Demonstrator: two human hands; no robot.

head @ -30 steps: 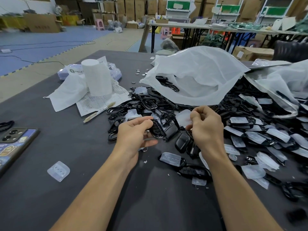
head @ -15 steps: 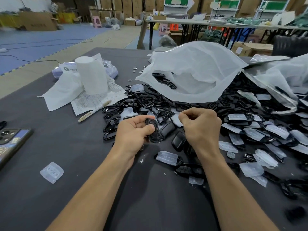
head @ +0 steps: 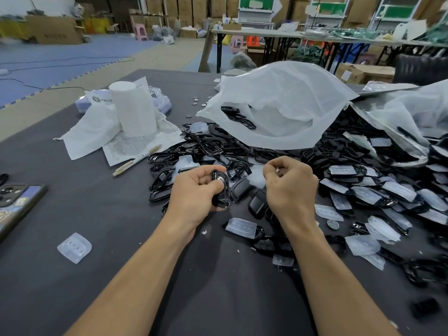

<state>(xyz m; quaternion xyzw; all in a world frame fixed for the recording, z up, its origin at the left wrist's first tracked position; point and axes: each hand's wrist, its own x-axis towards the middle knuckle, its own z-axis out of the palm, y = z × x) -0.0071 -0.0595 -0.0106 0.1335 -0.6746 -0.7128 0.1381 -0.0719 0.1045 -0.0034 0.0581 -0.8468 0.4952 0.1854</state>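
Showing two bare hands at work over a dark grey surface [head: 116, 214]. Nearest, at 8 o'clock from the hands, a translucent white rubber button pad [head: 74, 247] lies alone. The left hand [head: 194, 194] grips a black oval plastic key-fob shell [head: 220, 190] at the near edge of the heap, fingers wrapped behind it and thumb pressed on its face. The right hand [head: 291, 187], at 3 o'clock from the shell and apart from it, has its fingers curled tightly toward the thumb; whether they pinch anything cannot be told. At 9 o'clock lies a dark-cased smartphone [head: 14, 202]. From 12 to 3 o'clock spreads a heap of black plastic frames and translucent pads [head: 363, 190]. At 11 o'clock, a cream pen [head: 137, 160] rests against a printed paper sheet [head: 135, 144] bearing an upright white foam roll [head: 132, 110]. Farthest, at 1 o'clock, a translucent white plastic bag [head: 286, 103] gapes toward the heap.
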